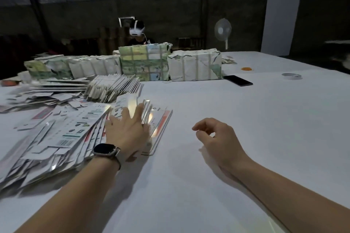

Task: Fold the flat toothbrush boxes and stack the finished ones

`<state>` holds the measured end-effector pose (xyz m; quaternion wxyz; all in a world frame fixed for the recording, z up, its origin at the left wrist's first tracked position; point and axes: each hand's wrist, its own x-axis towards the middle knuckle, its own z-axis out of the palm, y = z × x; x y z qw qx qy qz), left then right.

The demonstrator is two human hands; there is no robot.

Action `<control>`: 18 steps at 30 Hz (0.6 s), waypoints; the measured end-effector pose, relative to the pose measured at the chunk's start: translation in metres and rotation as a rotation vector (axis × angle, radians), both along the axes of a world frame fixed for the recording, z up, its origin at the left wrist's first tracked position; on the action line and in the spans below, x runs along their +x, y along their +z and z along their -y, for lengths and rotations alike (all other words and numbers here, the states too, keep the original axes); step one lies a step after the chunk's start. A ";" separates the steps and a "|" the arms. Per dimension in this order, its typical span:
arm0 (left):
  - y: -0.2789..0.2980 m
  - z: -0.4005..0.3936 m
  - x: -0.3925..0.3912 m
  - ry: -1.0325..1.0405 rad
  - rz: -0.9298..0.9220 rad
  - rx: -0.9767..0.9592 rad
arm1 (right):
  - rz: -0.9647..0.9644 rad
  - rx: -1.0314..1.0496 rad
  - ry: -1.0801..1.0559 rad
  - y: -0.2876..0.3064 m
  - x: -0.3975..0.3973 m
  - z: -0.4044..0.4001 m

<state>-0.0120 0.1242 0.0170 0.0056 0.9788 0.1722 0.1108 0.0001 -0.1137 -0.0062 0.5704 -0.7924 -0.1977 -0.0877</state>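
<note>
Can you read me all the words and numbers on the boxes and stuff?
None can be read.
Flat boxes: printed lines, icons and a barcode, too small and blurred.
Wrapped bundles: coloured pictures, any words too blurred to tell.
Watch: screen dark.
Phone: screen dark.

The table is plain white. The flat toothbrush boxes are white with teal, grey and red-pink print. Behind them, wrapped bundles show pale green, yellow and blue panels. A black phone, an orange ring, a black-faced watch.
</note>
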 end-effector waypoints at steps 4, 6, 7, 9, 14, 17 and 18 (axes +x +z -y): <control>0.003 0.016 -0.006 -0.170 0.078 0.060 | -0.040 0.024 -0.006 -0.001 0.003 -0.001; 0.000 0.024 -0.007 -0.220 0.148 0.085 | -0.056 0.034 -0.017 -0.002 0.004 -0.001; -0.005 0.027 -0.006 -0.245 0.187 0.103 | -0.064 0.038 -0.021 -0.002 0.005 -0.001; -0.011 0.032 -0.004 -0.351 0.343 0.066 | -0.071 0.050 -0.026 -0.004 0.008 -0.001; -0.005 0.078 -0.016 -0.748 0.686 -0.914 | -0.190 0.316 -0.054 -0.002 0.017 -0.002; -0.014 0.104 -0.026 -0.749 0.492 -1.412 | -0.265 0.495 -0.083 0.003 0.018 0.002; -0.018 0.108 -0.028 -0.752 0.409 -1.467 | -0.282 0.534 -0.076 0.004 0.018 0.004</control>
